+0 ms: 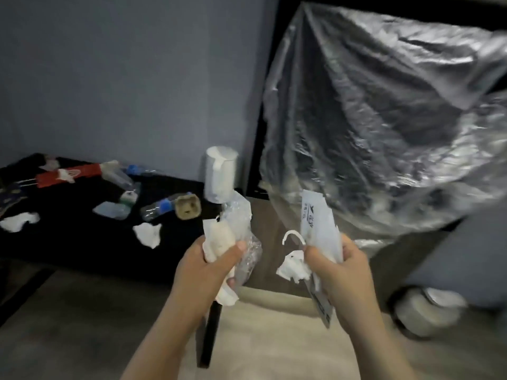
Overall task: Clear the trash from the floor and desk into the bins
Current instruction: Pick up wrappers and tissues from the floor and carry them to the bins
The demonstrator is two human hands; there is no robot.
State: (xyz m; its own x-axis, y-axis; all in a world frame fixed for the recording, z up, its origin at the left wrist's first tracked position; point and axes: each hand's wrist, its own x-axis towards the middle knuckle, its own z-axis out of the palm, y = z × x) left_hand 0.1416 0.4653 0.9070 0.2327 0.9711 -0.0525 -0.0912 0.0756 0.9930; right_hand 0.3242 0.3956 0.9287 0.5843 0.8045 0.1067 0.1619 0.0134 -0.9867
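A bundle of crumpled paper and clear film [238,215] is gripped in the left hand [216,260]. A printed white wrapper [315,215] and a torn tissue [293,270] are pinched in the right hand [338,267]. Both loads are held near, between the dark desk [82,245] at left and a large clear plastic bag [384,119] at right. The scraps are judged light, soft and slippery, best clenched around the middle. Bottles [156,209] and tissue wads [148,234] lie scattered on the desk, and a grey wall [109,78] stands behind it.

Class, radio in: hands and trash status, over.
Left hand grips paper wad and plastic wrap. Right hand grips white packet. Bottles, tissues litter black desk. Plastic sheet ahead.
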